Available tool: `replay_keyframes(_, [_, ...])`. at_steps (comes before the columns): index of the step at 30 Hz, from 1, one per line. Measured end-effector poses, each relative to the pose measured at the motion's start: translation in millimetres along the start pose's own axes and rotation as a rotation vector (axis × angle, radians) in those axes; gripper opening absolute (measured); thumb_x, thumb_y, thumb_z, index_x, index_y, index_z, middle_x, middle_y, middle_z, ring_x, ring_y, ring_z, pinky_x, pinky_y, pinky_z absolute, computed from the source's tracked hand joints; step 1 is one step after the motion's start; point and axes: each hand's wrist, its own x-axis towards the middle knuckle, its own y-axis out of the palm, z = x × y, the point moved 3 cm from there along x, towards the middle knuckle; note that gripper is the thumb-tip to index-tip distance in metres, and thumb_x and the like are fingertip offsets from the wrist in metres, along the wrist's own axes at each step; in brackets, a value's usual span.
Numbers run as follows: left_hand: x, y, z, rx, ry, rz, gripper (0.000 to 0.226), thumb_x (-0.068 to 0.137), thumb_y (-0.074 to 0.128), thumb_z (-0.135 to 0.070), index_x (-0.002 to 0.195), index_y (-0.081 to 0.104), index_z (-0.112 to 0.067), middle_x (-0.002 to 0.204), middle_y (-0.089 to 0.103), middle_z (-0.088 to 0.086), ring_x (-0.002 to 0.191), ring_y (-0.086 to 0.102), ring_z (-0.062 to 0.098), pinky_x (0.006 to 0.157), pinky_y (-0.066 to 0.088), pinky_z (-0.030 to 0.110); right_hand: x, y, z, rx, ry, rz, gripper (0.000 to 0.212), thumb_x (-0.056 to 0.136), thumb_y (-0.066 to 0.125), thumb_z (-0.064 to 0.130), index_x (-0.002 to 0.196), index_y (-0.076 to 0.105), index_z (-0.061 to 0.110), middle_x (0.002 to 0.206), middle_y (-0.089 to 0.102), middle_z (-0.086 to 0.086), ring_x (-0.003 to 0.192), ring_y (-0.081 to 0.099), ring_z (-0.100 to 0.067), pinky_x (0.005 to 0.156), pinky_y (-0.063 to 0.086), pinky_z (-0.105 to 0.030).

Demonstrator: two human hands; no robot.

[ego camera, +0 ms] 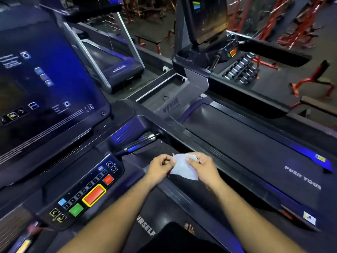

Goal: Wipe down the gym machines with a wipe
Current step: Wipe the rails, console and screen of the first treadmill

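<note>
A pale white wipe (183, 168) is stretched between both hands in front of me. My left hand (159, 168) pinches its left edge with curled fingers. My right hand (205, 168) pinches its right edge with thumb on top. Both hands hover above the belt and side rail of the treadmill I stand on. That treadmill's console screen (45, 84) fills the left, and its button panel (83, 190) with red, green and blue keys lies lower left. A dark handlebar grip (138, 142) juts out just above my hands.
A second treadmill (246, 143) runs alongside on the right, its belt printed "PUSH YOUR", its console (206, 22) at the top. A third treadmill (116, 61) stands behind. A dumbbell rack (240, 69) and red benches (313, 79) sit at the upper right. My bare foot (189, 228) shows below.
</note>
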Motion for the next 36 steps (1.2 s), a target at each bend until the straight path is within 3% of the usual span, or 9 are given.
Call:
replay_keyframes(6, [27,4,5,0.332,0.032,-0.060,0.003,0.095,0.069,-0.031,0.093,0.070,-0.029,0.086,0.071,-0.014,0.075,0.061,0.000,0.076,0.047,0.021,41,-56,-8,-0.632,-0.466,-0.302,0.021,0.099,0.059,0.020,0.117,0.071,0.017,0.120,0.073,0.003,0.104,0.068,-0.014,0.084,0.054,-0.030])
replay_keyframes(9, [39,7,3,0.486,0.074,-0.071,0.013,0.096,0.067,-0.036,0.106,0.069,-0.029,0.100,0.066,-0.014,0.082,0.060,0.002,0.080,0.049,0.025,54,-65,-43,-1.005,-0.499,-0.055,0.028,0.101,0.054,0.018,0.127,0.063,0.013,0.143,0.058,-0.008,0.130,0.057,-0.025,0.106,0.048,-0.038])
replay_keyframes(11, [45,6,3,0.584,0.126,-0.066,0.020,0.097,0.066,-0.037,0.113,0.068,-0.027,0.106,0.064,-0.012,0.093,0.060,0.006,0.084,0.047,0.025,53,-62,-68,-1.138,-0.376,0.172,0.047,0.104,0.049,0.030,0.149,0.044,0.014,0.161,0.035,-0.007,0.149,0.033,-0.026,0.122,0.024,-0.039])
replay_keyframes(15, [67,1,0,0.755,0.265,-0.038,0.041,0.096,0.051,-0.053,0.123,0.064,-0.024,0.118,0.062,-0.005,0.115,0.055,0.018,0.098,0.047,0.035,64,-46,-67,-1.228,-0.368,0.267,0.094,0.094,0.051,0.063,0.161,0.009,0.012,0.167,0.000,-0.005,0.155,-0.001,-0.023,0.122,-0.001,-0.039])
replay_keyframes(20, [105,-15,-9,1.017,0.420,-0.070,0.057,0.090,0.067,-0.043,0.142,0.053,-0.022,0.144,0.051,0.002,0.135,0.047,0.026,0.118,0.032,0.050,122,0,-39,-1.323,-0.307,0.412,0.114,0.085,0.058,0.070,0.160,-0.009,0.016,0.168,-0.015,-0.004,0.156,-0.008,-0.023,0.126,0.010,-0.045])
replay_keyframes(24, [137,-32,-1,1.263,0.346,0.128,0.091,0.094,0.062,-0.049,0.163,0.009,-0.022,0.172,0.003,0.002,0.158,0.001,0.021,0.123,-0.004,0.061,123,4,-35,-1.365,-0.269,0.373,0.110,0.085,0.064,0.065,0.161,0.000,0.018,0.170,-0.002,-0.005,0.155,0.006,-0.025,0.122,0.023,-0.046])
replay_keyframes(29, [155,-49,12,1.359,0.397,0.229,0.109,0.093,0.060,-0.048,0.156,-0.024,-0.021,0.169,-0.018,0.003,0.156,-0.015,0.022,0.121,-0.009,0.064,100,-15,-45,-1.451,-0.313,0.195,0.099,0.076,0.068,0.070,0.152,0.034,0.015,0.151,0.042,-0.011,0.134,0.047,-0.032,0.099,0.048,-0.045])
replay_keyframes(32, [156,-49,18,1.344,0.426,0.248,0.105,0.093,0.055,-0.044,0.156,-0.025,-0.017,0.168,-0.021,0.003,0.155,-0.019,0.022,0.121,-0.014,0.062,125,9,-41,-1.402,-0.370,0.253,0.105,0.079,0.067,0.068,0.155,0.023,0.011,0.163,0.024,-0.010,0.152,0.022,-0.032,0.121,0.028,-0.046])
replay_keyframes(36, [161,-53,19,1.186,0.439,0.269,0.102,0.087,0.055,-0.034,0.160,-0.014,-0.015,0.170,-0.014,-0.003,0.154,-0.021,0.016,0.118,-0.022,0.055,161,62,-22,-1.447,-0.374,0.373,0.115,0.085,0.063,0.062,0.160,-0.006,0.010,0.169,-0.007,-0.009,0.155,-0.008,-0.029,0.126,0.006,-0.049])
